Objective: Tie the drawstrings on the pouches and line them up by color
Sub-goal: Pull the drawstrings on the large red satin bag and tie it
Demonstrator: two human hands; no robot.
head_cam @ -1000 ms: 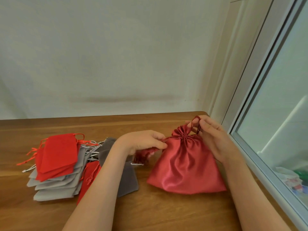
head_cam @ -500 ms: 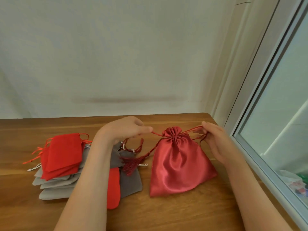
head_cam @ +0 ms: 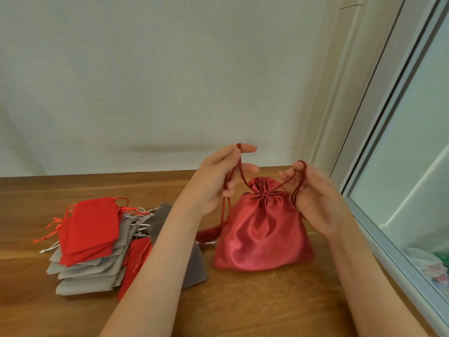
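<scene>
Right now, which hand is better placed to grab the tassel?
Probably left. The left hand holds the cord that runs down to the tassel; the right hand is across the pouch.

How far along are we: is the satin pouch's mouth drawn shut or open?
Shut: the satin pouch is gathered tight at its neck; left hand and right hand hold its drawstrings.

We look through one wide-angle camera worn on the head, facing forward and down, close above the left hand [head_cam: 216, 183] and right hand [head_cam: 315, 203] over the brown wooden tabletop [head_cam: 243, 310], with the plain white wall [head_cam: 170, 81] ahead and the grey-framed window [head_cam: 388, 244] at right.
</scene>
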